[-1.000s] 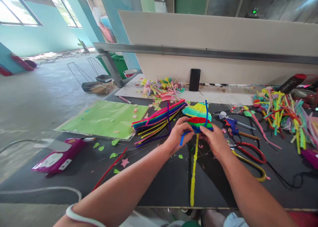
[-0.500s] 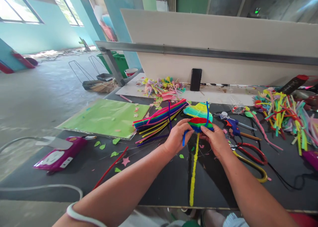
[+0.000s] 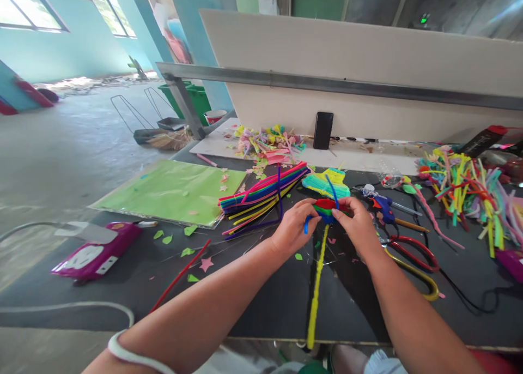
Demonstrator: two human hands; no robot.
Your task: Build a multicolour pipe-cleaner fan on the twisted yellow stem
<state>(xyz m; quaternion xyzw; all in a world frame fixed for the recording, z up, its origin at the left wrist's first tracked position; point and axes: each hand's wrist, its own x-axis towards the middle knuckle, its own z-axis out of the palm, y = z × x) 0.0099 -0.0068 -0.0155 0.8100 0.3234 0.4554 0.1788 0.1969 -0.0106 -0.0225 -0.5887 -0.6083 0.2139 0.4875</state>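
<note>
My left hand (image 3: 291, 229) and my right hand (image 3: 358, 225) together pinch a small piece wound from red, green and blue pipe cleaners (image 3: 326, 207) just above the black table (image 3: 253, 292). A blue pipe cleaner (image 3: 332, 191) sticks up from it, and its other end curls down by my left thumb. A long yellow pipe cleaner stem (image 3: 314, 287) hangs from the piece toward the table's near edge. Just behind lies a teal and yellow wound piece (image 3: 326, 181).
A bundle of coloured pipe cleaners (image 3: 261, 195) lies left of my hands, beside a green sheet (image 3: 171, 191). A blue glue gun (image 3: 379, 202), red-and-yellow scissors (image 3: 412, 259), and a heap of cut pipe cleaners (image 3: 466, 191) are at the right. A phone (image 3: 322, 130) leans on the back board. A pink case (image 3: 96, 251) lies at the left.
The wound piece has tilted lower toward the table between my hands. The upright blue end has bent down and leftward. Both hands have kept their grip.
</note>
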